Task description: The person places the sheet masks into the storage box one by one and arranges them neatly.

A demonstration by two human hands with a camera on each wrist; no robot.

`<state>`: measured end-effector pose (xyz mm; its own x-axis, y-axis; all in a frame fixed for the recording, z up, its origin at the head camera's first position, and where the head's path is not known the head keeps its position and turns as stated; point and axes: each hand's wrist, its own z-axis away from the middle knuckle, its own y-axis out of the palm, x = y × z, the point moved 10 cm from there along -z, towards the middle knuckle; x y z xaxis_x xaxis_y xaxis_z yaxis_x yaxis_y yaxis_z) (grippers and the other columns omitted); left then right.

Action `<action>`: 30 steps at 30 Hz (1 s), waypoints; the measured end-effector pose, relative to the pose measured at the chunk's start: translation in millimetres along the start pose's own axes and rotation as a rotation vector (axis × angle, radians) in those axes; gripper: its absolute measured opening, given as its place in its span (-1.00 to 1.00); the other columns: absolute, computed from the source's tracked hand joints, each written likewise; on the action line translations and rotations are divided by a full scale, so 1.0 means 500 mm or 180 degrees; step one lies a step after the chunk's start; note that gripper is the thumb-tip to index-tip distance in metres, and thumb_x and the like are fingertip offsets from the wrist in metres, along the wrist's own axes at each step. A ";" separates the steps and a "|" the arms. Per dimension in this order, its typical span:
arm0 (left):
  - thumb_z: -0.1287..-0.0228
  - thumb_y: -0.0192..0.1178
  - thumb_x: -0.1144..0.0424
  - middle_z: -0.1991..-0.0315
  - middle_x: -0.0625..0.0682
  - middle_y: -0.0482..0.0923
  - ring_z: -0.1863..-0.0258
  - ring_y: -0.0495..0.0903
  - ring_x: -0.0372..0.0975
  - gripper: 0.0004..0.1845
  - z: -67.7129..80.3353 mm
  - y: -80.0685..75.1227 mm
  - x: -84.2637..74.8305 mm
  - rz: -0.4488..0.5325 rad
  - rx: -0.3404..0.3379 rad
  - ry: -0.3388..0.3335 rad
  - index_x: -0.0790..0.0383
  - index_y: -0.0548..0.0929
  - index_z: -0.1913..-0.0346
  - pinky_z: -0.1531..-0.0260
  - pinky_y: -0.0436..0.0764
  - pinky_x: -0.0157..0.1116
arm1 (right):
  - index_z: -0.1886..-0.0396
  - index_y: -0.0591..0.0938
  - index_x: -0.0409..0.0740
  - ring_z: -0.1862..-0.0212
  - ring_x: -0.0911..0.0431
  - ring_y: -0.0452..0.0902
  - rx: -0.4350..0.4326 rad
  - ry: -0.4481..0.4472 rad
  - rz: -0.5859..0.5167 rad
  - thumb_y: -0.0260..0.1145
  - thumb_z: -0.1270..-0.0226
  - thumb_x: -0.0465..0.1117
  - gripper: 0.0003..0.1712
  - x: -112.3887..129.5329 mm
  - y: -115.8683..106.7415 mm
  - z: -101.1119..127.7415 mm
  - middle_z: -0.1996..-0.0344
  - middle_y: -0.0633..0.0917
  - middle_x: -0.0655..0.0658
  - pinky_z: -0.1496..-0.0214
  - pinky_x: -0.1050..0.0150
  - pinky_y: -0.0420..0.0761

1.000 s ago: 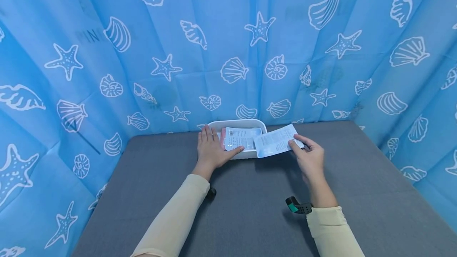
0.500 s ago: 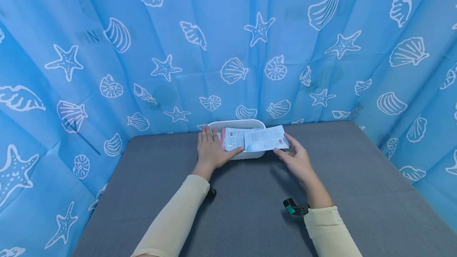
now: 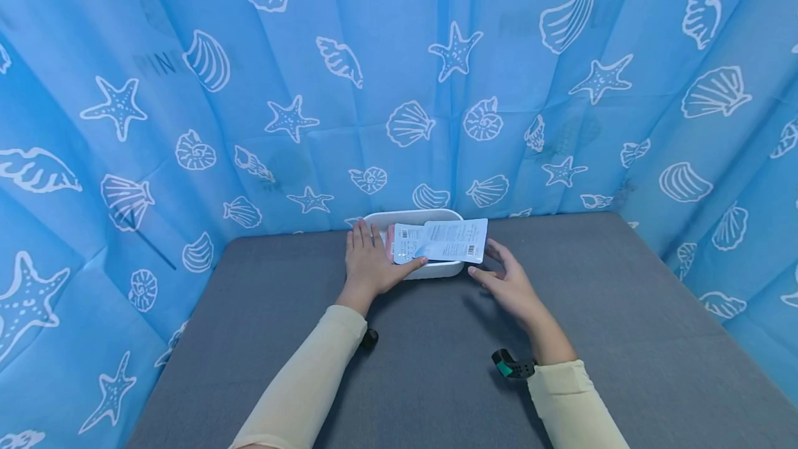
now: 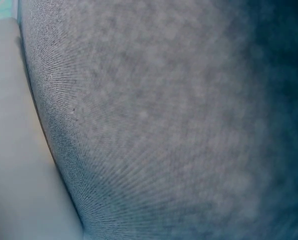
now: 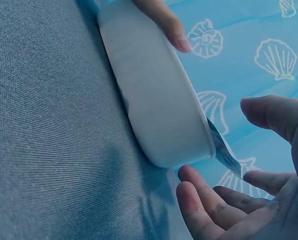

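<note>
nearest, two cream sleeves point(image 3: 312, 373) reach forward over the grey fabric-covered table point(image 3: 436, 366). the right hand point(image 3: 508, 283) hovers with its grip wide — fingers spread and relaxed, holding nothing, just short of the near right corner of the shallow white oval plastic tray point(image 3: 436, 269). the left hand point(image 3: 368, 258) lies flat, fingers straight, along the tray's left end, thumb against the near rim. just beyond both grips, flat pale-blue printed foil sachets point(image 3: 451, 241) lie stacked across the tray, one overhanging its right edge — probably light, thin, floppy and slick, best pinched at that free edge. behind stands a blue curtain with white shells and starfish point(image 3: 280, 89).
</note>
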<state>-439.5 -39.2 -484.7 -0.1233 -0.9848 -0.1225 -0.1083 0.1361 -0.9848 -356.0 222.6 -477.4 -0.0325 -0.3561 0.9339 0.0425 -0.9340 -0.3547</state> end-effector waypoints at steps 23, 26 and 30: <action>0.04 -0.22 -0.90 -0.75 0.32 -0.18 -0.75 -0.16 0.17 0.55 0.009 0.014 -0.004 -0.0091 -0.0016 0.0026 0.34 0.02 -0.70 -0.71 -0.10 0.11 | -0.73 0.02 -0.23 -0.16 -0.25 0.67 0.0123 -0.0048 0.0049 0.31 -0.60 -0.06 -0.04 -0.011 0.038 -0.025 -0.56 0.29 -0.48 -0.08 -0.06 0.74; 0.03 -0.23 -0.90 -0.75 0.32 -0.19 -0.75 -0.17 0.17 0.55 0.008 0.013 -0.005 -0.0098 -0.0012 0.0025 0.34 0.01 -0.71 -0.71 -0.10 0.10 | -0.73 0.03 -0.24 -0.22 -0.28 0.62 0.0116 -0.0095 0.0142 0.31 -0.60 -0.05 -0.04 -0.002 0.045 -0.033 -0.56 0.29 -0.48 -0.13 -0.08 0.71; 0.01 -0.22 -0.89 -0.74 0.32 -0.17 -0.75 -0.15 0.17 0.53 0.004 -0.004 -0.004 -0.0104 -0.0065 0.0020 0.34 0.02 -0.70 -0.71 -0.09 0.11 | -0.72 0.05 -0.26 -0.32 -0.30 0.53 0.0134 -0.0240 0.0254 0.30 -0.61 -0.07 -0.07 0.018 0.054 -0.047 -0.55 0.31 -0.46 -0.18 -0.09 0.67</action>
<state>-437.2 -37.7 -482.5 -0.1254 -0.9880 -0.0896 -0.1325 0.1062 -0.9855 -378.8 193.6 -479.8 0.0476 -0.4247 0.9041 0.0839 -0.9002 -0.4273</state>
